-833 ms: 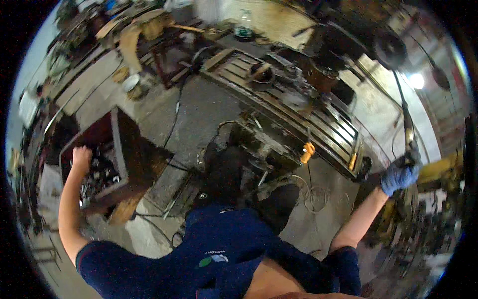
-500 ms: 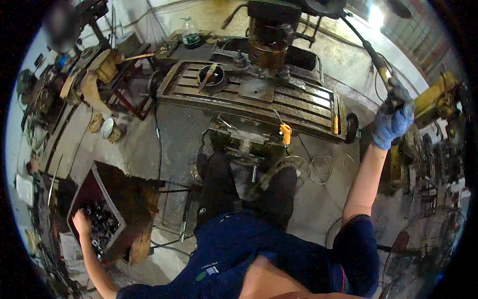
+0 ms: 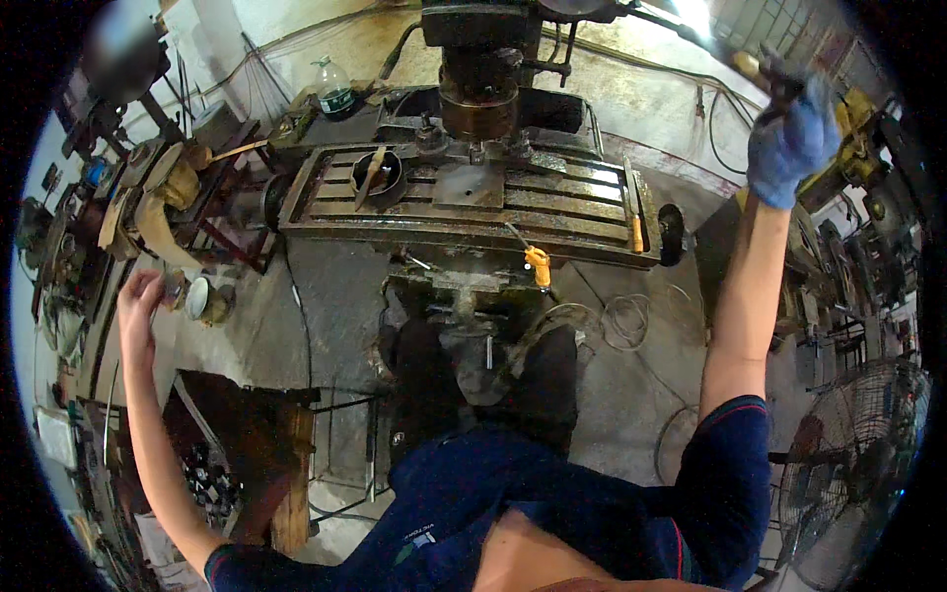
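My left hand (image 3: 143, 296), bare, is raised at the far left, above and beyond a box of small dark metal parts (image 3: 210, 479). Its fingers are bent together; whatever they may hold is too small to make out. At the upper right my right hand (image 3: 792, 148), in a blue glove, is closed round the dark end of a long lever (image 3: 747, 67) that runs out from the drilling machine (image 3: 480, 89). Beneath the machine's head, a flat metal plate (image 3: 469, 185) lies on the slotted machine table (image 3: 321, 219). The glove is slightly blurred.
On the machine table, a round pot (image 3: 393, 178) holds a brush. A yellow air gun (image 3: 538, 266) hangs at the table's front edge. A large plastic bottle (image 3: 333, 94) stands behind. Coiled hose (image 3: 626, 324) lies on the floor; a fan (image 3: 853, 474) stands at lower right.
My left hand has come up out of the box of metal parts and moved forward. My right hand has risen with the lever's end. The whole view has shifted a little.
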### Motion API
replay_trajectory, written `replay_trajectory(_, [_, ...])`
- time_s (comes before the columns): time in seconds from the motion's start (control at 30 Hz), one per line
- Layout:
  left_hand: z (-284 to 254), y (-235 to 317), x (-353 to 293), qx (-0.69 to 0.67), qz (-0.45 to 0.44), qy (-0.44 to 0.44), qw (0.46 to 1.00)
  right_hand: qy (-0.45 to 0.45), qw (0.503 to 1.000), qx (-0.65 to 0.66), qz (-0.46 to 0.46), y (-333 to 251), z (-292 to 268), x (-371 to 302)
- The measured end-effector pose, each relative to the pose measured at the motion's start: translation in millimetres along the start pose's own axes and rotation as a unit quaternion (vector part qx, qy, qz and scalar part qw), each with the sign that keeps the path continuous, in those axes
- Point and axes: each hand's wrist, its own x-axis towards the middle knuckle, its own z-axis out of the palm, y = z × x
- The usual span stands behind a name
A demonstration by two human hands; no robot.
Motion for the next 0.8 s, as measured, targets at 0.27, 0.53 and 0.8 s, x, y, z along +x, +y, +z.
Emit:
replay_trajectory(0.27, [215, -25, 53, -0.369, -0.028, -0.102, 0.923, -0.022, 0.987, -0.135, 0.08, -23, -16, -61])
replay_trajectory(0.53, [287, -127, -18, -0.487, -0.257, -0.091, 0.829, -0.449, 0.627, 0.052, 0.635, -71, -7, -446])
replay_trajectory(0.8, [237, -165, -50, -0.447, -0.277, -0.021, 0.85, -0.331, 0.591, -0.019, 0.735, -113, 52, -443])
